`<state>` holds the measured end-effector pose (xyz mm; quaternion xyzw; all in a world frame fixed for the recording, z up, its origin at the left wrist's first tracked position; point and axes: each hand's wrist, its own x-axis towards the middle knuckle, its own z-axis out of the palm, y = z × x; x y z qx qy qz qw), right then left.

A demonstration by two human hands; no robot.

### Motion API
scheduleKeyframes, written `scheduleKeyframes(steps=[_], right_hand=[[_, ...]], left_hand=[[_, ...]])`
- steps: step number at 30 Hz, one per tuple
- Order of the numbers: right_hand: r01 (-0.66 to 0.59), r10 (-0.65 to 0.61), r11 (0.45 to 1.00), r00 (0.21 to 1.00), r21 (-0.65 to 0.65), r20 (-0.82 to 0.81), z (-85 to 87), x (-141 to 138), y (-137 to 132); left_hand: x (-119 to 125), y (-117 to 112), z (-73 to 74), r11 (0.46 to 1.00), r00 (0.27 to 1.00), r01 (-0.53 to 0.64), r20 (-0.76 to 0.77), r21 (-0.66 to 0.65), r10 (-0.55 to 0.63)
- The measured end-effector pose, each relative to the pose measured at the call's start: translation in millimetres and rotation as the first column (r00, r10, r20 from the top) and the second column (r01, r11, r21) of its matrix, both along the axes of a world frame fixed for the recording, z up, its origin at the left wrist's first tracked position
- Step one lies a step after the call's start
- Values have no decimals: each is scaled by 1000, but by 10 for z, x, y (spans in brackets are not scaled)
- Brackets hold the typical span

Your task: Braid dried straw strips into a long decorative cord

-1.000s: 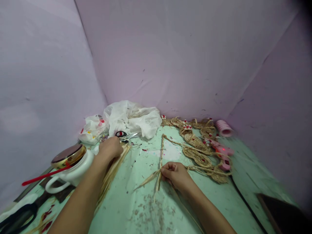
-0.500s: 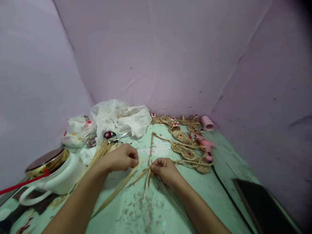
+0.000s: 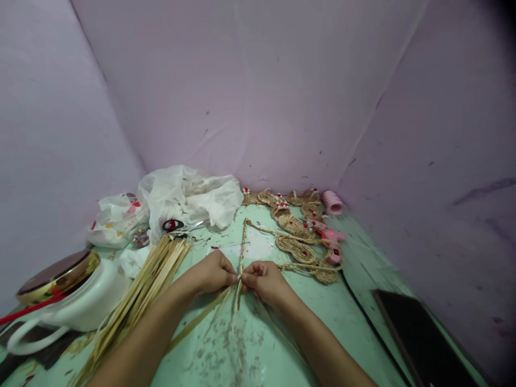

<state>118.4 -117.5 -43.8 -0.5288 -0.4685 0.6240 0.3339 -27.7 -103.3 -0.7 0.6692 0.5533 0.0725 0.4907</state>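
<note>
A thin braid of dried plant fibre (image 3: 243,247) runs down the middle of the table, its far end bending right toward coiled braid pieces (image 3: 296,249). At its near end my right hand (image 3: 264,280) pinches the braid from the right. My left hand (image 3: 217,272) is closed on a flat fibre strip at the same spot, its fingertips close to the right hand's. Loose strips (image 3: 197,321) hang from the braid toward me, fanning left and right. Left of my left forearm lies a bundle of dry fibre strips (image 3: 139,295).
A pink glue gun (image 3: 332,244) with a lit red light and black cord lies right, near a pink spool (image 3: 333,202). White plastic bags (image 3: 189,196) and scissors (image 3: 173,224) lie at the back left. A white cup (image 3: 94,301) stands left; a dark flat slab (image 3: 419,338) lies right.
My left hand has moved right with its strip, up to the braid beside my right hand. The right hand keeps its pinch. The whole view has shifted slightly.
</note>
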Motion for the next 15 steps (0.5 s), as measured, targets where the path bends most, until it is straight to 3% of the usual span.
scheduleKeyframes(steps=[8, 15], right_hand=[[11, -11, 1000, 1000, 19, -17, 9, -20, 9], [10, -10, 1000, 999, -21, 44, 54, -9, -8]], left_hand=[[103, 13, -56, 955, 957, -271, 77, -125, 281], [175, -27, -26, 938, 959, -238, 94, -253, 269]])
